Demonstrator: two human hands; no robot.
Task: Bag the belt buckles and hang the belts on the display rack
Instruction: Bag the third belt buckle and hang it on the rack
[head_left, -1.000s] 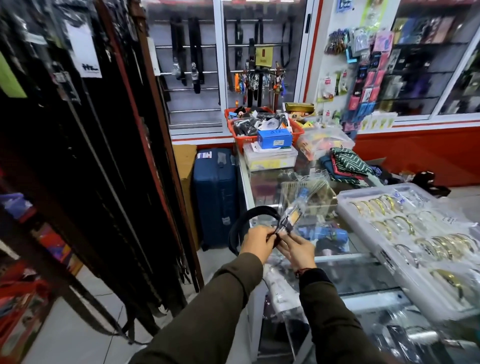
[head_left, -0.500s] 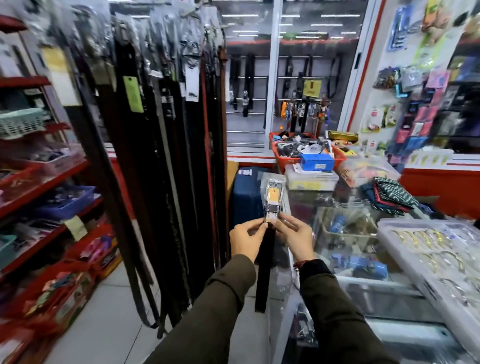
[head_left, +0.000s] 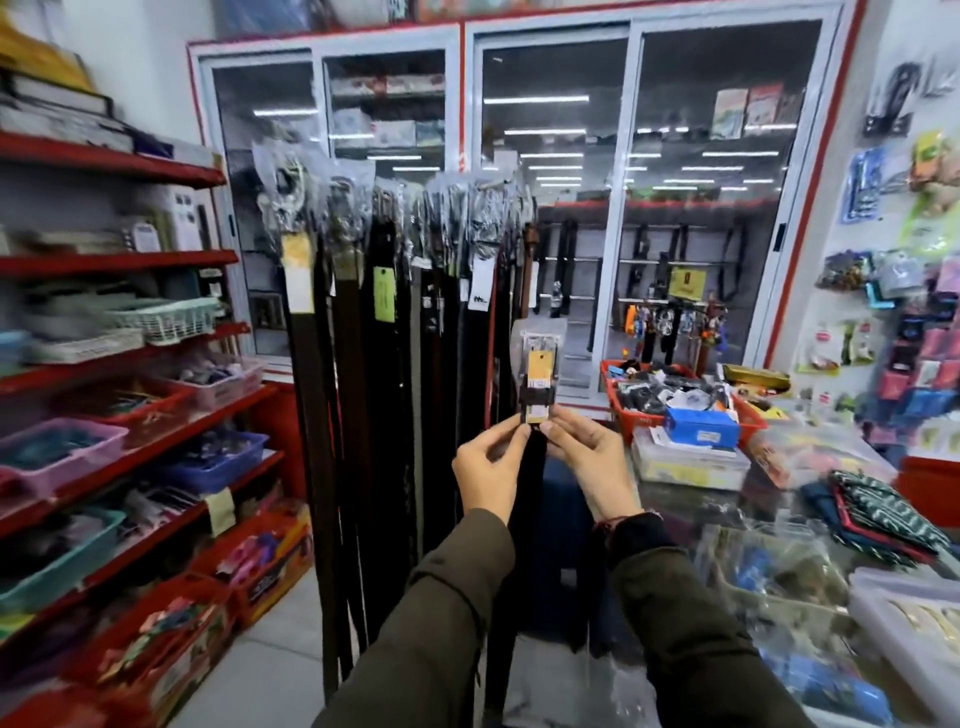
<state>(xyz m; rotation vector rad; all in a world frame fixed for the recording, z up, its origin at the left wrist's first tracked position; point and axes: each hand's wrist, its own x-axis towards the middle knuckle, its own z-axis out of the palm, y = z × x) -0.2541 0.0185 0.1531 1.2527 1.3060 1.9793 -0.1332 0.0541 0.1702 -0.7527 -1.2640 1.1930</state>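
A tall glass-fronted cabinet (head_left: 550, 171) with a red frame fills the back wall. Red shelves (head_left: 114, 265) run down the left side, carrying plastic baskets of small goods. In the middle stands the display rack (head_left: 400, 208), crowded with dark belts (head_left: 384, 415) that hang straight down, their buckles at the top wrapped in clear bags and several with paper tags. To the right is a glass bench (head_left: 810, 519) loaded with a red basket (head_left: 753, 415), a blue box (head_left: 701, 427), folded cloth and clear trays.

In front of the rack, both hands are raised side by side, each sleeved in olive. The left hand (head_left: 488, 467) and the right hand (head_left: 589, 462) pinch one black belt (head_left: 527, 499) from either side just below its buckle, fingers closed narrowly on it. The bagged buckle (head_left: 540, 358) stands upright above the fingertips, in a clear bag with a yellow tag, just beside the rightmost hanging belts. The strap drops straight down between the forearms.
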